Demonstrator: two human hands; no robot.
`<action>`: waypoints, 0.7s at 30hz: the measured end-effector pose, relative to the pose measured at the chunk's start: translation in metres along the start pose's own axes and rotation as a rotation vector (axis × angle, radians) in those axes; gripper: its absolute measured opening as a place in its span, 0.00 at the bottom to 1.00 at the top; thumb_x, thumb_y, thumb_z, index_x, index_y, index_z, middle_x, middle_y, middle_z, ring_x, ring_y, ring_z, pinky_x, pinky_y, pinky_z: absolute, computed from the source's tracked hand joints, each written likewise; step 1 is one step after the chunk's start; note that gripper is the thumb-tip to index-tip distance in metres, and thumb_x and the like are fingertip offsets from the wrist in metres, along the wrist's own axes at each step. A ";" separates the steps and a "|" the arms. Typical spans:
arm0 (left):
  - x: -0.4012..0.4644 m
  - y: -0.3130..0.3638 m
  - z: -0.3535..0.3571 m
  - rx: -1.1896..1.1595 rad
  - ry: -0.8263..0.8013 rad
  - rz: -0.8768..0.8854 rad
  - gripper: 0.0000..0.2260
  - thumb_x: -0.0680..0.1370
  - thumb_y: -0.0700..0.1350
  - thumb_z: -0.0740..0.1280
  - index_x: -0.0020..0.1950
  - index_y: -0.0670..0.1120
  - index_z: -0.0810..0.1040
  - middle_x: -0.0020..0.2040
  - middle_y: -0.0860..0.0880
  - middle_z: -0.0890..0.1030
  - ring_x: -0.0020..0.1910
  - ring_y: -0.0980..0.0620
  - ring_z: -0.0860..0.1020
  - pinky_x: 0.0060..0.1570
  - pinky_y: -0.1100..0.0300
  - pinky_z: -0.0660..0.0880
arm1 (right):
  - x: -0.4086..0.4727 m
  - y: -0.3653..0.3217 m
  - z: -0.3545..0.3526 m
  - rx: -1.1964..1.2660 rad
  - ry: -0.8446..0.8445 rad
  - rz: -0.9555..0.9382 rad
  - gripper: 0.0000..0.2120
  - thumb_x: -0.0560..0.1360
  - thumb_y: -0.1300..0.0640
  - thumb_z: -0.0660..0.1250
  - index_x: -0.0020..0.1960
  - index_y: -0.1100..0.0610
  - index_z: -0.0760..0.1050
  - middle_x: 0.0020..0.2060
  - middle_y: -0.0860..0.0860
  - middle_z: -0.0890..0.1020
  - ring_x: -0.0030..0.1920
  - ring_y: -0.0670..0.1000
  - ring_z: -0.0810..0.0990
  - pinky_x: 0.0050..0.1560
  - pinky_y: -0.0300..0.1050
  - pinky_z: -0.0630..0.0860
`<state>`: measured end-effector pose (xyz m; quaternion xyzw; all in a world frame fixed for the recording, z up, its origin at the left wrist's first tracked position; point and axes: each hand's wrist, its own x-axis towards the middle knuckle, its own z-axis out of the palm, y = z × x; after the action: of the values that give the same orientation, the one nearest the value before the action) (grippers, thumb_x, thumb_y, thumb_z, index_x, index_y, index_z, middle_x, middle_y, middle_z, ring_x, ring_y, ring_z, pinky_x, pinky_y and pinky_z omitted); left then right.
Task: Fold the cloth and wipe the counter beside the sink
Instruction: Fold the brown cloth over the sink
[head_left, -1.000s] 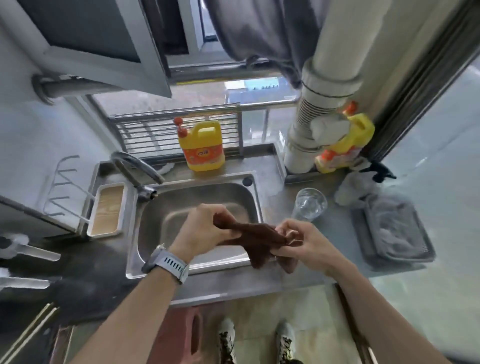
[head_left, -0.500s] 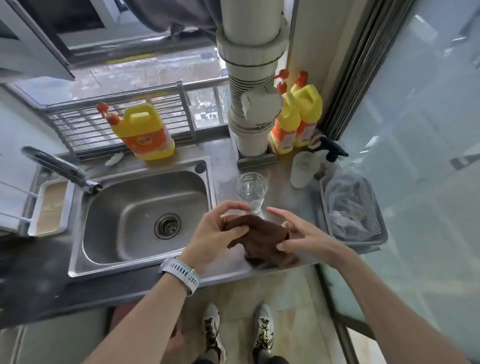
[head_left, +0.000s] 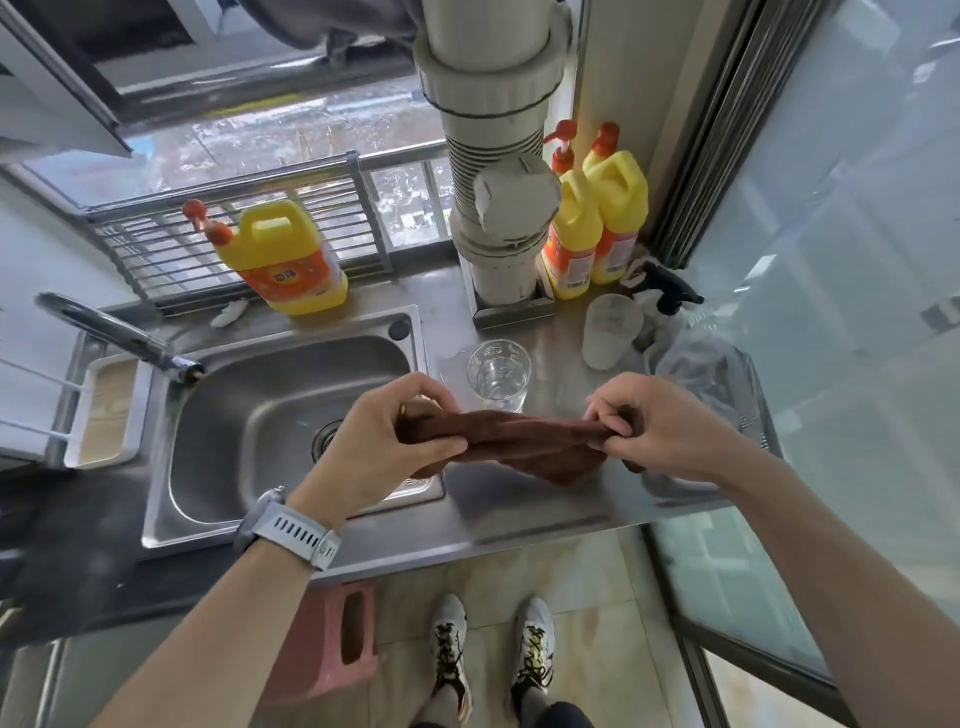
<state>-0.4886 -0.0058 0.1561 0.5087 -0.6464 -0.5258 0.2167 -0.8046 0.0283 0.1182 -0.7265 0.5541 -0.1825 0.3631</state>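
Note:
A brown cloth (head_left: 524, 441) is stretched sideways in the air between both hands, just above the steel counter (head_left: 550, 499) to the right of the sink (head_left: 291, 415). My left hand (head_left: 379, 441), with a grey watch on the wrist, pinches the cloth's left end over the sink's right rim. My right hand (head_left: 660, 426) pinches the right end above the counter. The cloth's lower edge sags toward the counter.
A clear glass (head_left: 498, 374) stands just behind the cloth. A frosted cup (head_left: 608, 332), a spray bottle (head_left: 665, 291), a bag-lined basket (head_left: 727, 379), two yellow detergent bottles (head_left: 597, 228) and a white pipe (head_left: 498, 208) crowd the counter's back and right. Another yellow bottle (head_left: 285, 260) stands behind the sink.
The hands have drawn apart, pulling the bunched cloth out into a long strip. The view has swung right, from over the sink to the counter beside it.

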 end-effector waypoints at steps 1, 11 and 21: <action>0.001 -0.006 -0.001 0.010 -0.003 -0.008 0.16 0.71 0.35 0.80 0.47 0.53 0.79 0.39 0.48 0.88 0.37 0.48 0.84 0.43 0.51 0.84 | 0.000 0.003 0.000 -0.014 -0.002 0.011 0.20 0.67 0.64 0.76 0.32 0.52 0.65 0.37 0.50 0.84 0.43 0.51 0.83 0.47 0.53 0.80; 0.028 -0.064 0.002 0.143 -0.113 -0.146 0.14 0.70 0.38 0.81 0.50 0.55 0.88 0.46 0.51 0.88 0.46 0.47 0.86 0.54 0.49 0.84 | 0.006 0.034 0.001 -0.070 -0.179 0.191 0.13 0.69 0.61 0.78 0.41 0.45 0.78 0.34 0.42 0.81 0.38 0.40 0.79 0.38 0.33 0.72; 0.060 -0.100 0.057 0.472 0.330 -0.064 0.36 0.71 0.52 0.80 0.76 0.45 0.71 0.70 0.45 0.76 0.67 0.50 0.75 0.71 0.52 0.72 | 0.019 0.048 0.121 -0.225 0.294 0.425 0.15 0.73 0.54 0.73 0.59 0.52 0.81 0.58 0.52 0.80 0.58 0.59 0.78 0.60 0.54 0.77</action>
<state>-0.5155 -0.0252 0.0302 0.6437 -0.6906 -0.2777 0.1778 -0.7501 0.0439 -0.0008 -0.5954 0.7575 -0.1432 0.2262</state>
